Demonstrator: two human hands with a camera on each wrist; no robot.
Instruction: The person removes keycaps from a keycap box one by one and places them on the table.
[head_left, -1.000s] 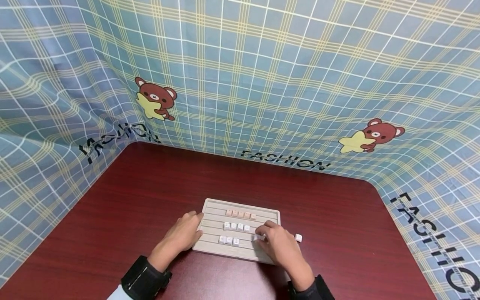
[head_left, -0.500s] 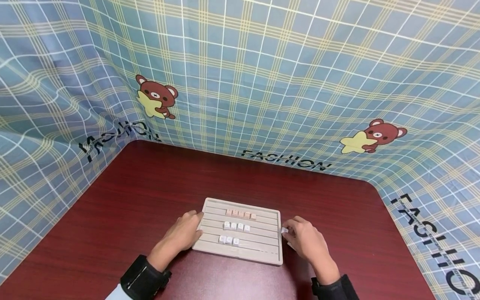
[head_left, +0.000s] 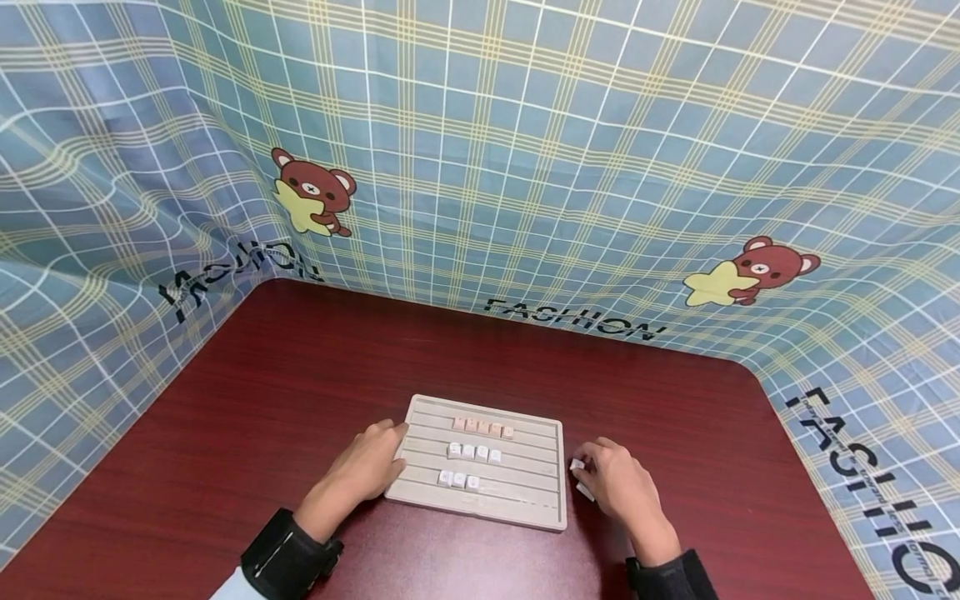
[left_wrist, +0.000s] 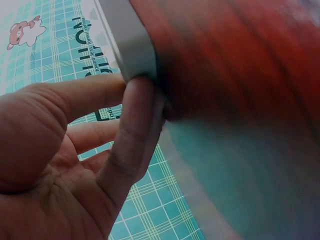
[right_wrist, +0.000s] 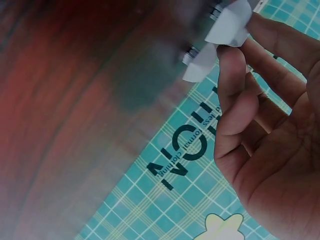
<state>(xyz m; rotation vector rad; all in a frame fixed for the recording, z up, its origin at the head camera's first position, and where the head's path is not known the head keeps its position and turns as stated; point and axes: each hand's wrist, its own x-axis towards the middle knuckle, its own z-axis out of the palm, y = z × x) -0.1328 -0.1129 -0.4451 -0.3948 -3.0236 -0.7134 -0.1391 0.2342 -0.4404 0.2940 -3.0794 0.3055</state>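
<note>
A beige grooved board (head_left: 517, 492) lies on the table, bearing a row of pink keycaps (head_left: 483, 427) and a row of white keycaps (head_left: 476, 452). Nearer the person sits a row of three white keycaps (head_left: 458, 480). My left hand (head_left: 363, 465) holds the board's left edge; in the left wrist view its fingers (left_wrist: 135, 110) meet the board's corner (left_wrist: 137, 50). Off the board's right side, my right hand (head_left: 618, 482) pinches a white keycap (right_wrist: 230, 25) between thumb and finger. A second white keycap (head_left: 585, 492) lies just beside that hand, partly hidden.
The dark red table (head_left: 300, 375) extends around the board. Behind it and along both sides hangs a blue checked cloth (head_left: 510, 167) with bears and lettering.
My right hand has moved from the board's lower right part to the table right of it, with a keycap between its fingers. The left hand has stayed at the board's edge.
</note>
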